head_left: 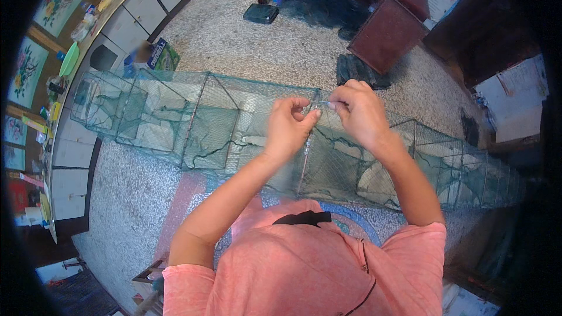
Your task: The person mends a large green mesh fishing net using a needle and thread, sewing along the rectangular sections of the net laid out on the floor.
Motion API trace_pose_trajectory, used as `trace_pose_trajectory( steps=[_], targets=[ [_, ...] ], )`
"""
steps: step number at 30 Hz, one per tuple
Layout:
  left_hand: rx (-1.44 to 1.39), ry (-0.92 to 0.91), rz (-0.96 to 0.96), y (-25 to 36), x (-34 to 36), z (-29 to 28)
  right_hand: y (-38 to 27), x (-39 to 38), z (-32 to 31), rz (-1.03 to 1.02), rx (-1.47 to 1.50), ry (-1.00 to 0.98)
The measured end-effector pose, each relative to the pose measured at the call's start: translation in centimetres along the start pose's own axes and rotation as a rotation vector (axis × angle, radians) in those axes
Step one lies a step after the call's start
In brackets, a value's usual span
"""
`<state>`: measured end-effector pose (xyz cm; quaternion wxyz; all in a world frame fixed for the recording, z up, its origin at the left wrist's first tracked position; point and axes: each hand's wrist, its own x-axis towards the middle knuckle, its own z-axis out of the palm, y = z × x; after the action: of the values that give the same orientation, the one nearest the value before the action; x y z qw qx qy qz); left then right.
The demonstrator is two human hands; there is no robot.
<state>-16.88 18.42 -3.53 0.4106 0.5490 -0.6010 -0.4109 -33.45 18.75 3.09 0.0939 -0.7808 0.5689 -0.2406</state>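
One net (218, 122): green mesh, dark-framed, 9 to 3 o'clock. Left grip (288, 127) pinches net; right grip (362, 113), one thin tool (325, 103).

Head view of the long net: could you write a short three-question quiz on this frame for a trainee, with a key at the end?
1. True or false: the left hand and the right hand are close together at the long net.

2. Multiple choice: what colour is the net's mesh?
A. Red
B. Green
C. Yellow

3. Short answer: which of the two hands is nearer the dark red board?

Key: 1. True. 2. B. 3. The right hand.
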Motion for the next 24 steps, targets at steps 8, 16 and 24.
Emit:
trace_pose_trajectory(
  steps=[8,16,24],
  targets=[
    [-0.137,-0.036,-0.131,-1.3,0.3,0.3,-1.5,2.1,3.9,0.039,0.276,0.078],
    [-0.149,-0.085,0.039,-2.0,0.8,-0.1,-5.3,5.3,3.9,-0.200,-0.130,0.027],
    [-0.155,-0.100,0.256,1.9,0.2,-0.5,-9.7,6.8,-7.1,-0.441,0.967,0.446]
  ],
)
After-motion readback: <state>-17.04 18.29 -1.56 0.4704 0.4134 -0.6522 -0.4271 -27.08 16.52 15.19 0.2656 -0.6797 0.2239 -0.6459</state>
